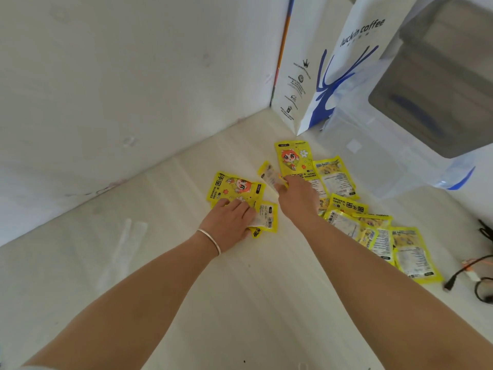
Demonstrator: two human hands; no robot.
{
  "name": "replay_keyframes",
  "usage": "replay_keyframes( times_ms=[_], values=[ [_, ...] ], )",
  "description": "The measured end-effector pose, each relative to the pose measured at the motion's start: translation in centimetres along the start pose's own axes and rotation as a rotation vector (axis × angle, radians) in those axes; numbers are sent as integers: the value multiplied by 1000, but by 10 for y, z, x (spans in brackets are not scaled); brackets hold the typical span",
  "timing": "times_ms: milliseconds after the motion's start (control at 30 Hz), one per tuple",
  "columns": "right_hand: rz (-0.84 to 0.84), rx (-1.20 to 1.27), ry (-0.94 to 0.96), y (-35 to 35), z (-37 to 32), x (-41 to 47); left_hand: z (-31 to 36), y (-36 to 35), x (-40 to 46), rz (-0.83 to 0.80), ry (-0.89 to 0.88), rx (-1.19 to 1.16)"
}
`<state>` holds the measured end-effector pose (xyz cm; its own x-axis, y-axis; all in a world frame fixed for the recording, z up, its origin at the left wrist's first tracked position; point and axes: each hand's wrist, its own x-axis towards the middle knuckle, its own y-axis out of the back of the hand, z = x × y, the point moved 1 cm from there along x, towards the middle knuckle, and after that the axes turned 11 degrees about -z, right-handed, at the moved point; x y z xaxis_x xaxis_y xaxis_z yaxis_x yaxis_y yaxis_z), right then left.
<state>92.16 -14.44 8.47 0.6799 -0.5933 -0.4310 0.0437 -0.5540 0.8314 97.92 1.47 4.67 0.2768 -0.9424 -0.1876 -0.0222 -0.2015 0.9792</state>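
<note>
Several yellow hand-warmer packets lie scattered on a pale wooden surface (240, 303). My left hand (230, 221), with a silver bracelet on the wrist, rests flat with straight fingers on a small stack of packets (268, 217), whose top one (234, 186) shows a cartoon face. My right hand (298, 194) pinches the edge of a tilted packet (269, 174) lifted off the surface. Beside it lies a face-up packet (294, 158). More packets (410, 252) spread to the right of my right forearm, mostly back side up.
A white and blue paper coffee bag (328, 76) stands at the back against the white wall (120, 89). A clear plastic box (378, 156) sits to its right. Black cables (477, 276) lie at the right edge. A clear plastic strip (125, 241) lies left.
</note>
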Motion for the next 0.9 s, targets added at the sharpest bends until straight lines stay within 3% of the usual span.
replay_keyframes(
  times_ms=[100, 167, 333, 500, 600, 733, 900],
  values=[
    [-39, 360, 36, 5, -10, 0, 9, 1, 0, 49, 35, -28],
    [-166, 465, 79, 5, -18, 0, 10, -2, -3, 83, 37, -43],
    [-383, 68, 166, -18, -32, 4, 4, -9, -15, 159, -38, -177],
    [-463, 134, 218, -20, -40, -3, 0, 1, -25, 145, -52, -226],
    [-341, 124, 167, -19, -33, -11, -2, 0, -33, 98, -47, -240],
    [-207, 541, 34, -11, -5, -20, 4, 12, -43, 44, 160, -495],
    [-130, 898, -121, 6, 27, -49, 23, 47, -41, 52, 675, -939]
  ],
)
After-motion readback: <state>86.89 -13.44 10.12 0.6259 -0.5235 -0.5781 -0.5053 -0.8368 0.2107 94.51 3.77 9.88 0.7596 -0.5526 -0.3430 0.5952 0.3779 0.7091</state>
